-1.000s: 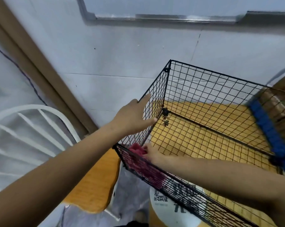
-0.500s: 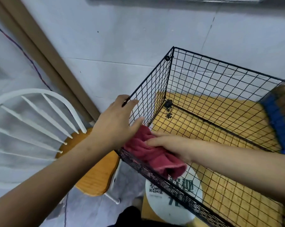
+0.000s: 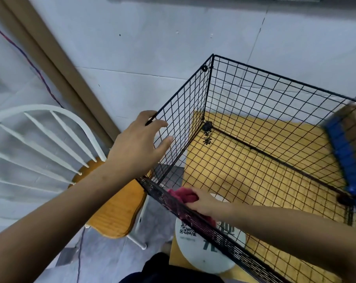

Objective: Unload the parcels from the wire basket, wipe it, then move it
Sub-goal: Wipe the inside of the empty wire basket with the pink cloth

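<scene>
Fingers (image 3: 161, 123) of left hand (image 3: 136, 146) over basket (image 3: 275, 79) rim, right hand (image 3: 206, 203) seemingly around cloth (image 3: 183, 196)

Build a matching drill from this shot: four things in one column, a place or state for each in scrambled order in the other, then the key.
Column one
1. left hand
2. right hand
3. wire basket
4. chair

Column two
A. black mesh, no parcels inside
B. stands left of the basket, orange seat
C. holds a red cloth against the basket's near wall
D. grips the top edge of the basket's left wall

Pairs: 1-D, 2-C, 3-A, 4-B
</scene>
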